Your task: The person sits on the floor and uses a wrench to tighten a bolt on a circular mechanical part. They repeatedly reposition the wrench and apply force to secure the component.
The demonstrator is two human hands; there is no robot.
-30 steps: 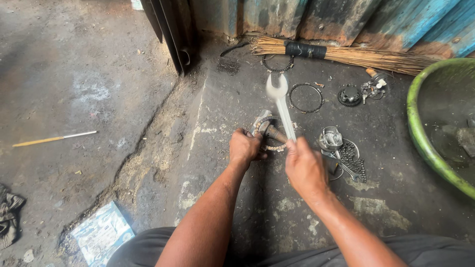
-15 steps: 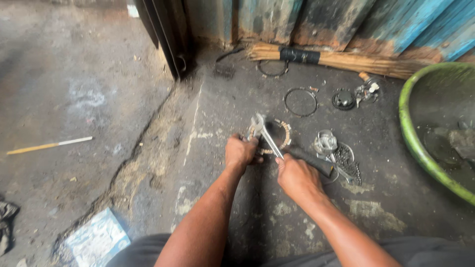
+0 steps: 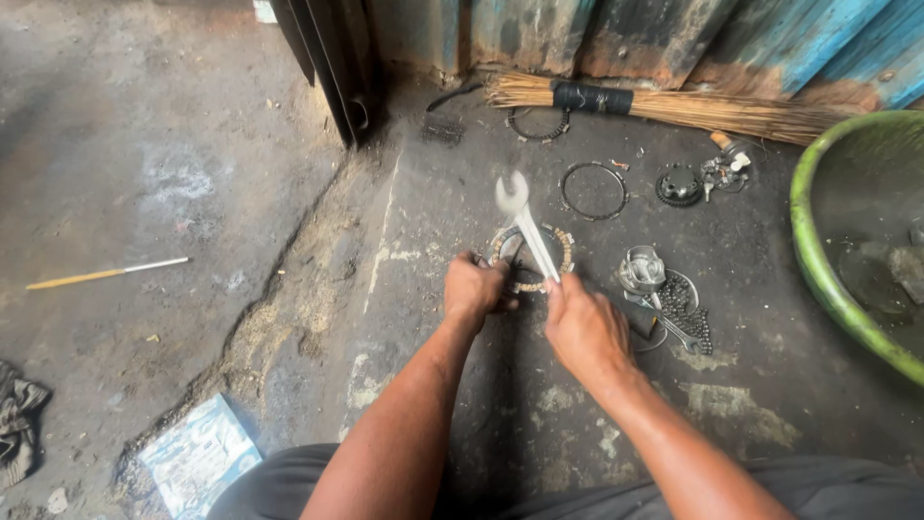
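Fingers of our right hand [image 3: 585, 332] are clenching the wrench [image 3: 525, 223]; our left hand [image 3: 474, 289] is clamping the toothed ring part [image 3: 532, 258] on the floor.
We are risking a slip (wrench blurred), skinning knuckles or scattering the small parts [image 3: 664, 289] right of that ring.

A silvery open-ended spanner [image 3: 525, 226], blurred, tilts up and away from the right hand's [image 3: 584, 330] grip; the left hand [image 3: 474, 289] pins what looks like a toothed ring [image 3: 561, 252] underneath it.

bare forearms, no sleeves (dark grey trousers [image 3: 847, 491] below).
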